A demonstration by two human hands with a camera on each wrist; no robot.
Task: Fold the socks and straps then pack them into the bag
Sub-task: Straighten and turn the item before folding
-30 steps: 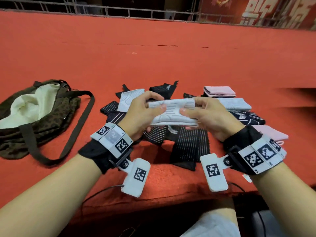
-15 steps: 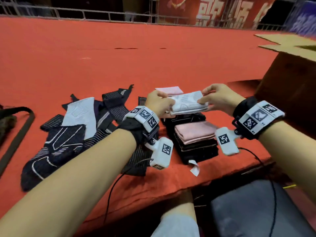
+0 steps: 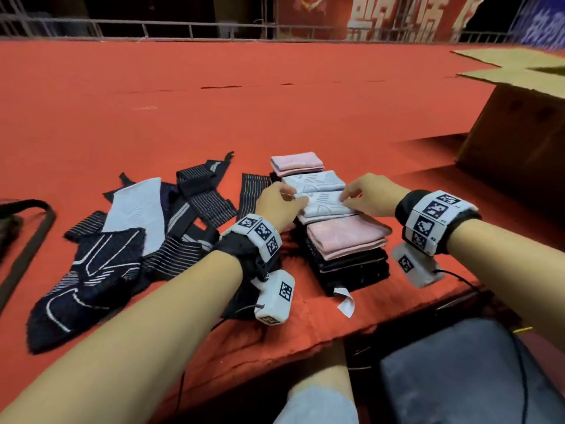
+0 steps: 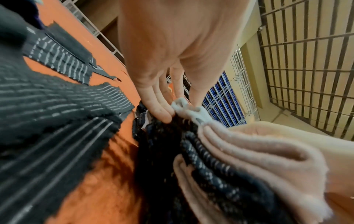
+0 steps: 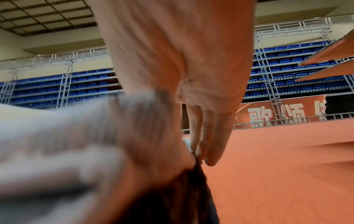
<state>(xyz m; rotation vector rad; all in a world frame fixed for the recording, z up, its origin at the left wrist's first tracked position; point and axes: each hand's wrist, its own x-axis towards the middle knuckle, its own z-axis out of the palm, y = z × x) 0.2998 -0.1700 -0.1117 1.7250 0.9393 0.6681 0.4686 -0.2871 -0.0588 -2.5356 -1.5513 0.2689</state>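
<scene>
My left hand (image 3: 290, 199) and right hand (image 3: 347, 198) each pinch one end of a folded white sock (image 3: 324, 206). It lies on top of the row of folded socks, between another folded white sock (image 3: 315, 182) and a folded pink sock (image 3: 345, 237). In the left wrist view my fingertips (image 4: 166, 115) meet the white sock's edge (image 4: 191, 110) above dark and pink folds. A further pink sock (image 3: 296, 162) ends the row. Unfolded dark socks (image 3: 88, 270), a white sock (image 3: 137, 209) and striped straps (image 3: 201, 191) lie to the left. Only the bag's strap (image 3: 27, 240) shows at the far left.
A red cloth covers the table (image 3: 275, 102). An open cardboard box (image 3: 519, 117) stands at the right. A dark padded seat (image 3: 458, 377) sits below the table's front edge. A white tag (image 3: 345, 301) sticks out from the dark folded stack (image 3: 351, 267).
Both hands carried the folded white sock from above the unfolded pile rightward and lowered it onto the row of folded socks. The view swung right, and the bag left the frame.
</scene>
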